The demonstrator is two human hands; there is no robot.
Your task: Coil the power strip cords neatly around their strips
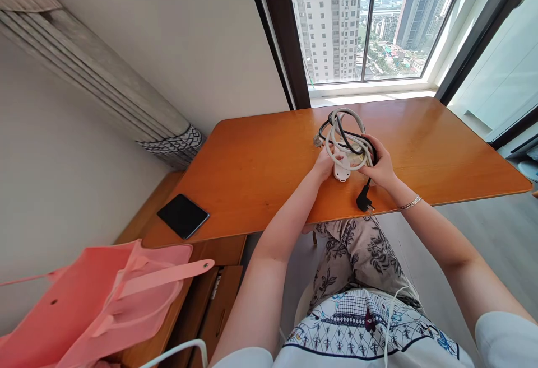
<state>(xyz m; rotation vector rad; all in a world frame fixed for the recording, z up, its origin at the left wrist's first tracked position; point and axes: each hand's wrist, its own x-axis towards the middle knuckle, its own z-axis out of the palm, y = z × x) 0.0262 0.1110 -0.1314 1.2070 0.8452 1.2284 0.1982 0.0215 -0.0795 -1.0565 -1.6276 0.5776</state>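
A tangle of looped white cable (pixel 335 120) and black cable (pixel 345 143) is between my hands above the wooden table. Under the loops is a white power strip (pixel 342 173), partly covered by the cables. My left hand (pixel 324 164) is closed at its left side, fingertips partly hidden behind it. On the right, my right hand (pixel 381 167) curls around the coiled cables. A black plug (pixel 363 199) hangs down below the right hand near the table's front edge. A pale, see-through plug (pixel 318 140) sticks out at the left of the coil.
The brown wooden table (pixel 252 172) reaches to the window (pixel 370 32). A black phone or tablet (pixel 183 216) lies at its left corner. Beside it, a pink bag (pixel 126 295) stands on a wooden cabinet (pixel 222 301). A curtain (pixel 126 88) hangs along the left wall.
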